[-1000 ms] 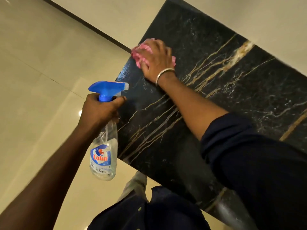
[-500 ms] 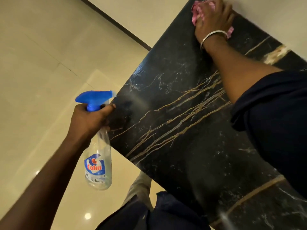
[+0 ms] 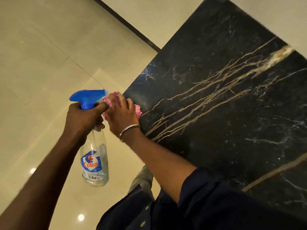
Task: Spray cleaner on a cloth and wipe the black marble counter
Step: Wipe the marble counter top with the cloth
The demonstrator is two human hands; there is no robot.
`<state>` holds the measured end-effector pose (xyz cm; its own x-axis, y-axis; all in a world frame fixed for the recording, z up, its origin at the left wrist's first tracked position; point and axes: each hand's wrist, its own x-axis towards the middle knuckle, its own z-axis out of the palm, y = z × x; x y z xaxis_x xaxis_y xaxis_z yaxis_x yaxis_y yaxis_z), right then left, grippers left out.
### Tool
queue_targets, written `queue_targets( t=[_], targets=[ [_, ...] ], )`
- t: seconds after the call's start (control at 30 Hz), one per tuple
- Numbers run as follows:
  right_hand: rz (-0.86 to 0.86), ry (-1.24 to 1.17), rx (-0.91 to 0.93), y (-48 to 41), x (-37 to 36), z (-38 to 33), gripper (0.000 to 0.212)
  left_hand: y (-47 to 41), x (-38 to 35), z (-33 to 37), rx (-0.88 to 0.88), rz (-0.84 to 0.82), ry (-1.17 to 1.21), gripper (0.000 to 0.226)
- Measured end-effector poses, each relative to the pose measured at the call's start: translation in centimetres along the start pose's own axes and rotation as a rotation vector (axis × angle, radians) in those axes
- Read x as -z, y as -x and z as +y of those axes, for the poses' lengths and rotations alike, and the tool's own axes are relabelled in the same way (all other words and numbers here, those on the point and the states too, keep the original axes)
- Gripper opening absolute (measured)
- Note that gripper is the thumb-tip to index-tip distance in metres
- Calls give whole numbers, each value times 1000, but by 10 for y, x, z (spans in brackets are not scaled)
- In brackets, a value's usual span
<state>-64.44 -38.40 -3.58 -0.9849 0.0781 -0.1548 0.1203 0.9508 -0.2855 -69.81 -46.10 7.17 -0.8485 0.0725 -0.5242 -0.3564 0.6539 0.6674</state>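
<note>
The pink cloth point(image 3: 114, 95) is bunched in the right hand point(image 3: 123, 114), whose fingers are curled over it so that only crumpled folds show beyond the fingertips and to the right of the knuckles. It is held at the left edge of the black marble counter point(image 3: 224, 113), directly in front of the nozzle of the spray bottle point(image 3: 95, 163). Whether it rests on the stone or is lifted just off it cannot be told. The bottle, clear with a blue-and-red "Colin" label, is gripped round its neck by the left hand point(image 3: 83, 117), with a finger laid across the front of the blue trigger head point(image 3: 88, 97). It is held upright over the floor, left of the counter, so that the nozzle points right, into the cloth and not at the stone. This arrangement is judged to serve the spraying step: the cloth is offered close to the nozzle so that the cleaner is caught by the fabric. No mist can be made out. A metal bangle point(image 3: 128, 130) is worn on the right wrist, and a dark sleeve point(image 3: 216, 196) covers the upper forearm. The counter, veined in gold and white, extends to the right and the far side. Glossy cream floor tiles point(image 3: 41, 63) lie to the left, bounded at the far side by a dark skirting strip point(image 3: 126, 25).
</note>
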Motion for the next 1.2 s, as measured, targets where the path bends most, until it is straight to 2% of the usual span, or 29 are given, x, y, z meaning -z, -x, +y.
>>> queue_targets(
  t=[0.13,0.33,0.43,0.57,0.63,0.77,0.93,1.2],
  targets=[
    [-64,87,71,6,-8,-23,53,3,6,-11,7,28,-17,44],
    [-66,86,243,16,-2,1,48,12,-3,-8,-31,16,-31,37],
    [-17,14,265,13,5,31,42,14,-11,0,-28,-11,-19,32],
    [130,8,39,-28,31,113,57,16,-25,14,-30,-36,17,20],
    [230,12,-115,-51,53,170,56,15,-36,22,-49,-47,-1,20],
    [270,61,-323,-89,86,273,49,11,-62,41,-82,-58,7,20],
    [326,77,-440,-117,107,347,46,0,-105,79,-129,-92,-27,24],
    [372,118,-557,-132,130,416,45,-26,-158,133,-197,-152,-32,23]
  ],
)
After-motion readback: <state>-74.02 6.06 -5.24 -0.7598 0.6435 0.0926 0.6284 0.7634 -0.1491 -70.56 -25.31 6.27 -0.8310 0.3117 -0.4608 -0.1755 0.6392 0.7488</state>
